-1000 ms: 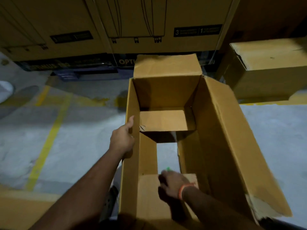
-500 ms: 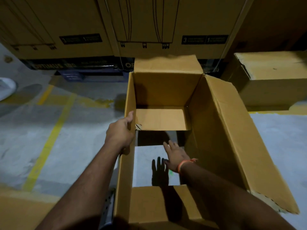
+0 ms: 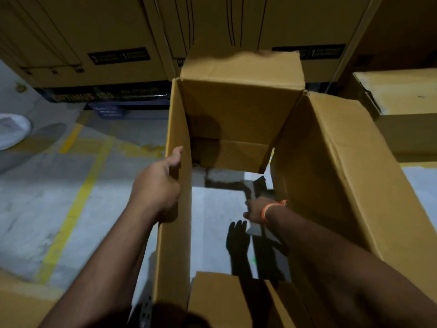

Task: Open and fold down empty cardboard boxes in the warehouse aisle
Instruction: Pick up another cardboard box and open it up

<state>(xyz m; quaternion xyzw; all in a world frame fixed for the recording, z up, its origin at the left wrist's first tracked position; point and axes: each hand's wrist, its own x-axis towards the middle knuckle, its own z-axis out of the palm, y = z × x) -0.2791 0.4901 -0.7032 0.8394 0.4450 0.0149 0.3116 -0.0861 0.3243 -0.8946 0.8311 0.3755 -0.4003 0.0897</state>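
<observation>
An open brown cardboard box stands on the floor in front of me, its top flaps up. The bottom is open and grey floor shows through it. My left hand grips the top edge of the box's left wall, thumb along the rim. Deep inside, low by the right wall, my right hand with an orange wristband reaches down; its fingers are mostly hidden, but its shadow on the floor shows them straight. A far bottom flap hangs tilted, and a near bottom flap lies by my arms.
Large printed cartons line the back. Another brown box sits at the right. Yellow lines cross the grey floor at left, near a white object. Flat cardboard lies at the lower left.
My right hand left the near bottom flap, moved forward through the box, then over to the right wall. The bottom has opened wider. My left hand kept its grip.
</observation>
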